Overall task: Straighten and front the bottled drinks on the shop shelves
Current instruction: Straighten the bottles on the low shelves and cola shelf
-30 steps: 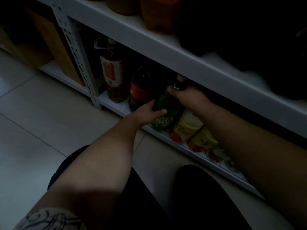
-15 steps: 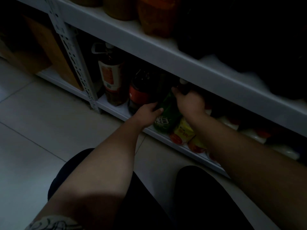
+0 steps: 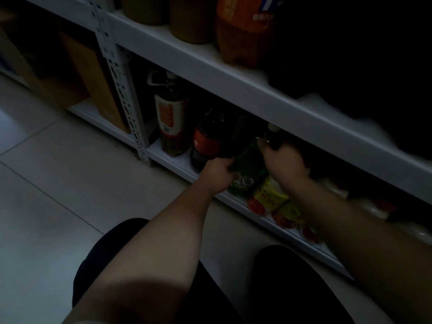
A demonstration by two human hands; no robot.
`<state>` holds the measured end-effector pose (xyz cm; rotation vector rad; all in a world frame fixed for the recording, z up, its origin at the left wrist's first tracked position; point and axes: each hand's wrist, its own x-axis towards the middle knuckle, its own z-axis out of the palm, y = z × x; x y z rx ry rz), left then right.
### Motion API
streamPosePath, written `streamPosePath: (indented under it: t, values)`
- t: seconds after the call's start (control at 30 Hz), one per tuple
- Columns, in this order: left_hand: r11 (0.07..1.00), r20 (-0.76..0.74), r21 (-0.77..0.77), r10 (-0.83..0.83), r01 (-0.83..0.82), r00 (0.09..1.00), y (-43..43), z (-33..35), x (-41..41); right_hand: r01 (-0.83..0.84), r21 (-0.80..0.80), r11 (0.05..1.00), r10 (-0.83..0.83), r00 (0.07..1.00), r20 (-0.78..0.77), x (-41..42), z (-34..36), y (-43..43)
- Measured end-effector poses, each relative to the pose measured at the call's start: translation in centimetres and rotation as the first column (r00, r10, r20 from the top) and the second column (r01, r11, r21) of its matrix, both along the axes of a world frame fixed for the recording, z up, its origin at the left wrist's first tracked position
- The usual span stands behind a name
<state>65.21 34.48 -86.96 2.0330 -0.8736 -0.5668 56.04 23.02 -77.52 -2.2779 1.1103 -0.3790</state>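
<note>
My left hand [image 3: 217,174] grips the green plastic bottle [image 3: 249,164] low down; my right hand [image 3: 285,163] clasps what seems its neck, so I can twist its label forward.

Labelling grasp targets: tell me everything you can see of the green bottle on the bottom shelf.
The green bottle looks like translucent plastic, with a label in pale lettering low on its body. It stands near the front of the bottom shelf, between a dark bottle with a red label and yellow packs. The left hand curls round its lower body; the right hand grips its top end. Any tilt is too dark to judge.
</note>
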Motion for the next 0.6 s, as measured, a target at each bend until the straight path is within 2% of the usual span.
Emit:
streamPosePath:
  t: [0.1, 0.2, 0.27, 0.33, 0.4, 0.47, 0.53, 0.6]
  values:
    - [0.988, 0.082, 0.115, 0.092, -0.101, 0.992, 0.7, 0.6, 1.1, -0.012, -0.25, 0.968, 0.055, 0.984, 0.168, -2.2, -1.1, 5.0]
    - [0.922, 0.094, 0.171, 0.337, -0.349, 0.937, 2.3, 0.8, 3.3, -0.267, -0.365, 0.892, 0.364, 0.903, 0.23, -3.3, -2.8, 9.4]
    - [0.869, 0.057, 0.142, 0.472, -0.475, 0.88, 3.4, 0.8, 4.4, -0.389, -0.27, 0.881, 0.456, 0.851, 0.262, -1.3, -2.3, 9.5]
    - [0.847, 0.03, 0.079, 0.525, -0.526, 0.851, 3.9, 0.7, 4.8, -0.379, -0.071, 0.923, 0.383, 0.879, 0.283, 2.4, -0.7, 8.2]
    - [0.869, 0.005, 0.009, 0.494, -0.494, 0.869, 3.9, 0.8, 4.6, -0.309, 0.165, 0.937, 0.273, 0.939, 0.208, 6.5, 1.0, 6.3]
    - [0.905, -0.012, -0.039, 0.424, -0.424, 0.905, 3.8, 0.8, 4.2, -0.243, 0.347, 0.906, 0.216, 0.97, 0.115, 9.4, 2.2, 5.1]
    - [0.922, -0.071, -0.073, 0.376, -0.381, 0.924, 3.7, 0.4, 4.1, -0.224, 0.447, 0.866, 0.201, 0.975, 0.098, 10.9, 2.3, 4.4]
    - [0.928, -0.165, -0.078, 0.349, -0.365, 0.922, 3.9, 0.2, 4.5, -0.218, 0.444, 0.869, 0.198, 0.976, 0.091, 11.6, 1.8, 4.0]
